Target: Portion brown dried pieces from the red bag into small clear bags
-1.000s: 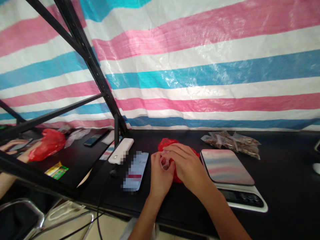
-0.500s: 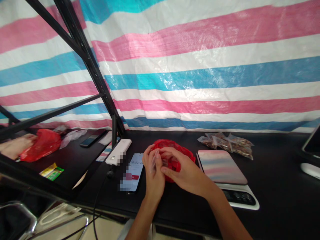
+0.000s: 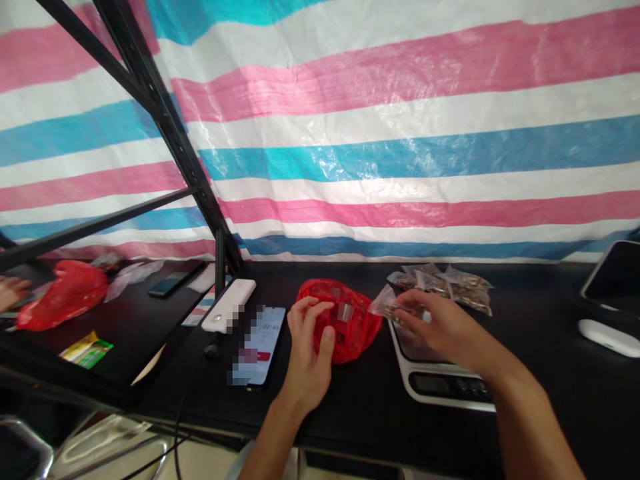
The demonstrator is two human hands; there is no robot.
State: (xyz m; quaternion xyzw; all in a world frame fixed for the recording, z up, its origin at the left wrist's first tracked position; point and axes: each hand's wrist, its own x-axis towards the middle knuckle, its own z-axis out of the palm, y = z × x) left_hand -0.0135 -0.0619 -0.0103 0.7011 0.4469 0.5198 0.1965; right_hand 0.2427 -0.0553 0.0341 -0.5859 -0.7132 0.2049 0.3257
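My left hand [image 3: 309, 347] rests on the rim of a red plastic bag [image 3: 350, 327] lying open on the black table [image 3: 550, 373], fingers curled on its edge. My right hand [image 3: 440, 327] is pinched on a small clear packet [image 3: 387, 304] with brown bits in it, held just above the left end of a kitchen scale [image 3: 440, 380]. A pile of similar filled clear packets [image 3: 450, 283] lies behind the scale.
A phone [image 3: 257, 343] and a white power bank [image 3: 227, 305] lie left of the red bag, with a cable running off the edge. A black metal frame [image 3: 165, 133] divides off a neighbouring place with another red bag [image 3: 65, 297] and another person's hand [image 3: 10, 290]. A white mouse [image 3: 607, 337] lies at right.
My right hand has left the red bag and moved right over the scale, carrying a small clear packet. My left hand stays at the bag's rim. The view has shifted slightly.
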